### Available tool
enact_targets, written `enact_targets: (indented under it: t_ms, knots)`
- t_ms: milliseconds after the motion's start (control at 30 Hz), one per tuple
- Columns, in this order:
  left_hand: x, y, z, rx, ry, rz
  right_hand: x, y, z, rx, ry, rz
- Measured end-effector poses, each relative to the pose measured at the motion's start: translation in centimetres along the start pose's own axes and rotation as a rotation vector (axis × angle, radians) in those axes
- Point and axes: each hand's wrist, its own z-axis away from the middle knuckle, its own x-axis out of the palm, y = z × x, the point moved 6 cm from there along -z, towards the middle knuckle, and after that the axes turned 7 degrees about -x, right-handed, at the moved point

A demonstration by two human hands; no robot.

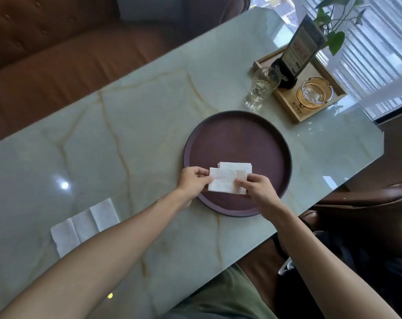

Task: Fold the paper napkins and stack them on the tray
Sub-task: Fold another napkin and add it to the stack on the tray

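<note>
A round dark purple tray (pixel 237 137) lies on the marble table. Over its near part both hands hold a folded white napkin (pixel 223 180). My left hand (pixel 193 180) pinches its left edge and my right hand (pixel 255 185) pinches its right side. Behind and under it the edge of a stack of folded napkins (pixel 235 165) shows on the tray. An unfolded white napkin (pixel 85 224) lies flat on the table at the near left, partly hidden by my left forearm.
A drinking glass (pixel 261 88) stands just beyond the tray. To its right a wooden tray (pixel 289 104) holds a glass ashtray (pixel 314 92) and a menu stand (pixel 299 51). A brown sofa runs along the far side, with a plant at the far right.
</note>
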Motion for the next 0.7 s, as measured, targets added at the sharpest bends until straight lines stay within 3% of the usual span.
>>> enact_targets:
  t_ms: [367, 700]
  knots:
    - [3.9, 0.9, -4.2, 0.041, 0.16, -0.141, -3.7, 1.7, -5.0, -0.022, 0.189, 0.182]
    - [4.4, 0.9, -5.3, 0.133, 0.234, -0.4, -4.3, 2.1, -6.5, -0.039, 0.17, 0.494]
